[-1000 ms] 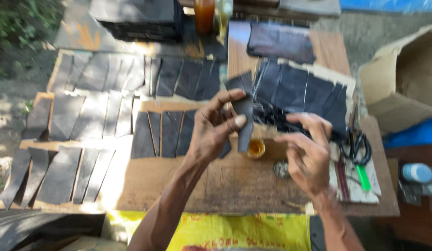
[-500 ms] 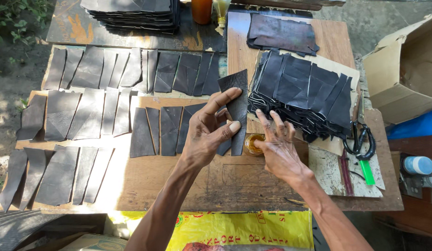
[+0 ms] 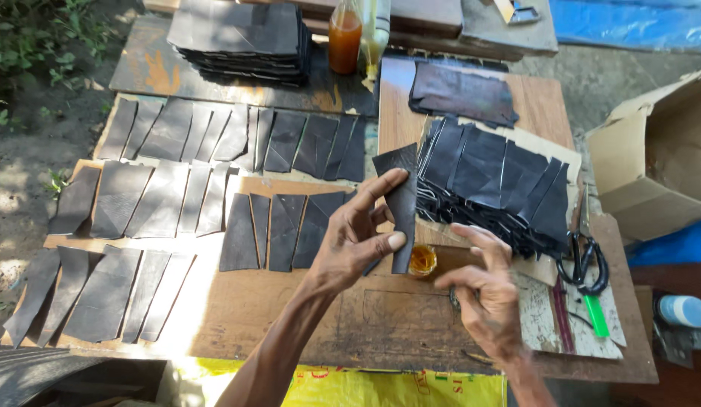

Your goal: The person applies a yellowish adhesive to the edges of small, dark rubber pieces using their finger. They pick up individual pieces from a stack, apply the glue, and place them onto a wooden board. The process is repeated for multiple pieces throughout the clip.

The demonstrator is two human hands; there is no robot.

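Here, in the head view, the left hand [image 3: 350, 241] pinches a dark leather strip [image 3: 402, 203] between thumb and fingers [image 3: 381, 185], holding it upright above the wooden surface [image 3: 350, 316]; the right hand [image 3: 482, 294], fingers loosely curled and empty, hovers just right of a small pot of amber glue [image 3: 422, 260] directly below the strip. The step in hand looks like gluing one cut piece. Next, I judge, a fingertip must dip in the pot while the left keeps the strip steady, clear of the pile of black pieces [image 3: 501, 188] at right and the rows of laid-out strips [image 3: 162, 211] at left.
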